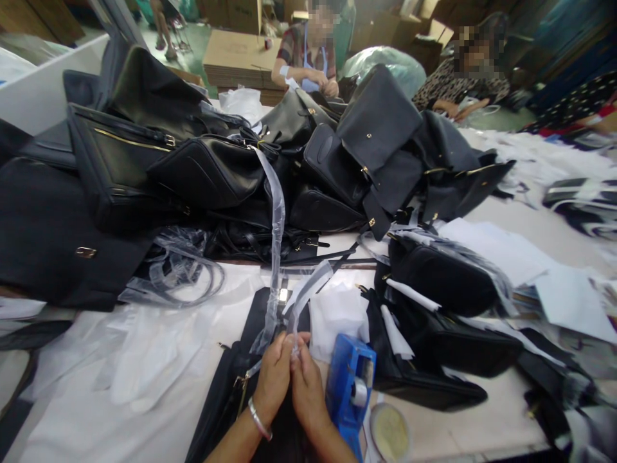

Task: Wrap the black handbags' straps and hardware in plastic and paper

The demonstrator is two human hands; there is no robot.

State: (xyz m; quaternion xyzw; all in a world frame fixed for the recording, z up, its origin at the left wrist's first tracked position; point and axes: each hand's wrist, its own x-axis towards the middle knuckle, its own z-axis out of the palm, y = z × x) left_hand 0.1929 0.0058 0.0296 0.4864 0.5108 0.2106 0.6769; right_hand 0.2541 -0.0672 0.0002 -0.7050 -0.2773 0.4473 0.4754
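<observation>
At low center of head view, left hand (274, 376) and right hand (307, 381) pressed together, both pinching clear plastic strip (309, 287) that extends beyond fingertips, over black bag (224, 386), blue tape dispenser (341, 386) near right hand.

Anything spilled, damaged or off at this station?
Nothing visibly spilled or damaged. Just untidy: black bags are heaped at clashing angles beyond the hands, and crumpled translucent wrapping lies loose to the left of the left hand. Looks like clutter rather than a fault.
</observation>
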